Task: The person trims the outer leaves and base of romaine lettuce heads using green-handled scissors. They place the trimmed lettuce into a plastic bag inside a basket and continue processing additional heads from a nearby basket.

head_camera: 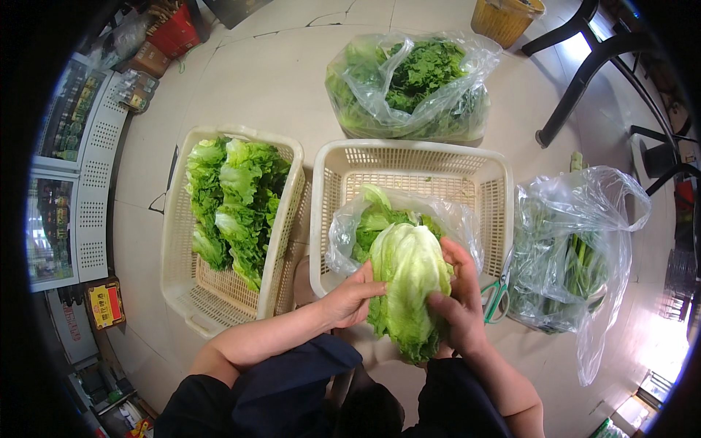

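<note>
Between my two hands is a head of leafy lettuce (411, 279), its pale stem end pointing away from me and its green frilled tips towards my lap. My left hand (353, 295) grips its left side, thumb on top. On the right side, my right hand (460, 301) holds it with the thumb across the leaves. Below and beyond it, a clear plastic bag (342, 241) with green leaves (375, 219) lies in a cream plastic basket (413, 145). Green-handled scissors (497, 298) rest at that basket's right side, blades pointing away.
Left of me, a second cream basket (178, 263) holds several lettuce heads (241, 191). A clear bag of leafy greens (416, 82) stands beyond the baskets. Another bag of long-stemmed greens (569, 257) lies right. Black metal furniture legs (564, 93) and a yellow bin (506, 22) are further off.
</note>
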`<action>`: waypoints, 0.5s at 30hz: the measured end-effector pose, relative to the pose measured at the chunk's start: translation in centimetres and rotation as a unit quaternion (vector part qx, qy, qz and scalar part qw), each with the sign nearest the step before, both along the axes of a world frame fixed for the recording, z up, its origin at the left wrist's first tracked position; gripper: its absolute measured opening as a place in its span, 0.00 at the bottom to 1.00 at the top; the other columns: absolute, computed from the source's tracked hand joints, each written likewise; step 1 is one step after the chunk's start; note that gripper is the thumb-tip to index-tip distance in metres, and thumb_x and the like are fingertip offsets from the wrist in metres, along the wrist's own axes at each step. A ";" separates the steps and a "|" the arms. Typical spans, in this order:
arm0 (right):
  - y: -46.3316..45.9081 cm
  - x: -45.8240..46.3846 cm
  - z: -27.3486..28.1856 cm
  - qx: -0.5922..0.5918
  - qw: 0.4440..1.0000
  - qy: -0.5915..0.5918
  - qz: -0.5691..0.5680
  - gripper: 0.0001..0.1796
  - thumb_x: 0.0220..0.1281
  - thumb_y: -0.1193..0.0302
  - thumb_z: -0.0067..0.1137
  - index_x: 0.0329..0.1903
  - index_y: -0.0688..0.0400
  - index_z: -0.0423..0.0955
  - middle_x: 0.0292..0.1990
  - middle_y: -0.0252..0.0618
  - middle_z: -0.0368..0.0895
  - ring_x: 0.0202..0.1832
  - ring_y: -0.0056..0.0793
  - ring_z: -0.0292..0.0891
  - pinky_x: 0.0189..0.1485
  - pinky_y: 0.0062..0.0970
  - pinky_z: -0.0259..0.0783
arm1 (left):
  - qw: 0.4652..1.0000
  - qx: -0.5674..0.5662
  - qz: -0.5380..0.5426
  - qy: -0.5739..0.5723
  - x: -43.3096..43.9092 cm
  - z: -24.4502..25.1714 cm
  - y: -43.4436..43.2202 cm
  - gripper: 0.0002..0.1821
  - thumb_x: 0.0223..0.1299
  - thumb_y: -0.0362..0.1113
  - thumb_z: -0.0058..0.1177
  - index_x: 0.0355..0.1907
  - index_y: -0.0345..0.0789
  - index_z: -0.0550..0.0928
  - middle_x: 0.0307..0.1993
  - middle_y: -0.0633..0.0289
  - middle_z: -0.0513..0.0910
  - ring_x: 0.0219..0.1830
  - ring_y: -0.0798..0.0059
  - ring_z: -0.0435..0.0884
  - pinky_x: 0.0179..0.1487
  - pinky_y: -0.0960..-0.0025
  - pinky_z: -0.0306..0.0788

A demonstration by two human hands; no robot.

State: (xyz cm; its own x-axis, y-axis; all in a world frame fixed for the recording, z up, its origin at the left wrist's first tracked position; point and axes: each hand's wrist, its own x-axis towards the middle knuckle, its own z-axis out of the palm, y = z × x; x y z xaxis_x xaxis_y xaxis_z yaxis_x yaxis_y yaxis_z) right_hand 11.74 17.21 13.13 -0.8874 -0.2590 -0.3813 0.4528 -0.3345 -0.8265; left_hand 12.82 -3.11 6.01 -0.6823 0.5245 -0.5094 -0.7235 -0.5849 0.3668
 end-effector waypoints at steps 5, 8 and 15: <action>1.0 -0.7 0.3 -0.203 0.971 -0.124 0.003 0.36 0.68 0.55 0.36 0.75 0.59 0.51 0.70 0.55 0.63 0.68 0.44 0.64 0.69 0.40 0.63 | 0.999 -0.029 0.020 -0.001 -0.9 0.3 0.0 0.37 0.67 0.27 0.53 0.74 0.38 0.53 0.66 0.56 0.69 0.66 0.67 0.72 0.68 0.61 0.69; 1.0 -1.1 -0.5 -0.293 0.940 -0.173 -0.021 0.41 0.72 0.50 0.29 0.74 0.70 0.52 0.71 0.59 0.61 0.69 0.49 0.64 0.71 0.40 0.62 | 0.998 -0.050 0.031 0.016 -1.0 1.0 0.0 0.36 0.66 0.28 0.55 0.72 0.36 0.55 0.65 0.57 0.71 0.66 0.70 0.72 0.69 0.63 0.67; 1.0 -0.3 -2.2 -0.152 0.967 -0.202 -0.046 0.34 0.73 0.52 0.35 0.68 0.64 0.65 0.61 0.48 0.75 0.59 0.40 0.74 0.64 0.36 0.68 | 0.991 -0.112 0.048 0.060 -0.8 2.9 0.8 0.40 0.65 0.30 0.59 0.74 0.35 0.53 0.66 0.58 0.68 0.68 0.71 0.66 0.70 0.64 0.63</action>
State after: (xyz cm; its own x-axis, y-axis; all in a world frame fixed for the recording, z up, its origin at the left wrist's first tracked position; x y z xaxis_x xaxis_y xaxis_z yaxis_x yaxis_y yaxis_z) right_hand 11.41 18.22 10.92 -0.7069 -0.3403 -0.6201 0.6747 -0.5878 -0.4465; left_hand 12.03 -2.32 8.87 -0.7860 0.3372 -0.5182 -0.6120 -0.5430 0.5749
